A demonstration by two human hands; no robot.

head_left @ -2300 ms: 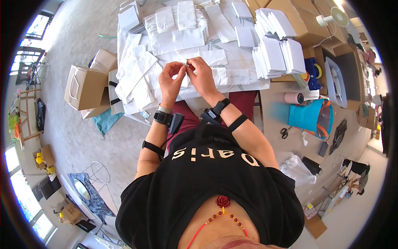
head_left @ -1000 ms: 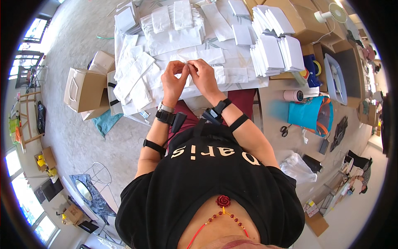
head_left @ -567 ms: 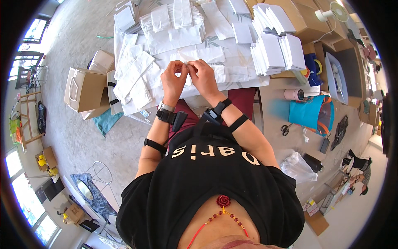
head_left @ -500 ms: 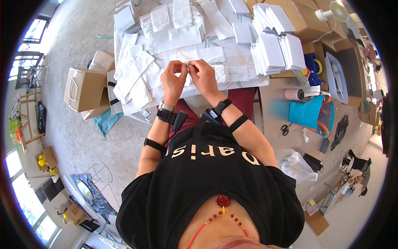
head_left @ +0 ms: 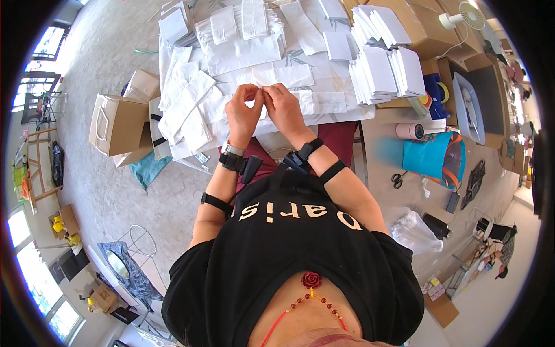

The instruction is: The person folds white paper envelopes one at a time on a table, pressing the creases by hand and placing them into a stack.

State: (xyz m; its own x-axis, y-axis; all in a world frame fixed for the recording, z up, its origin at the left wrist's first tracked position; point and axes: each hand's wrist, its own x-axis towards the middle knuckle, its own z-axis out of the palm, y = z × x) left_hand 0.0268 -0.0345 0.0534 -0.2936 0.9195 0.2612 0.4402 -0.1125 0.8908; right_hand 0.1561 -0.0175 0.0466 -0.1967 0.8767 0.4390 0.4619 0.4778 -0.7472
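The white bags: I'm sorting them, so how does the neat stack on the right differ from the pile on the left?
The right stack lies squared in overlapping rows; the left pile sprawls loose, spilling over the table edge. The right stack sits by cardboard boxes; the left pile is above a box on the floor. Both are flat and white.

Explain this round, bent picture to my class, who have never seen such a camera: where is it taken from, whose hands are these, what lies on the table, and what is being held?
There is no machine here. A person wears a wide fisheye camera on the head, looking straight down, so the picture is round and straight edges bend near its rim. You see the person's own black shirt at the bottom and both forearms reaching up to a table covered with flat white paper bags. Neat stacks of folded white bags sit at the person's right. The left hand and right hand meet over the table edge, fingertips pinching a small white piece between them; it is too small to tell more. A cardboard box stands on the floor to the left.
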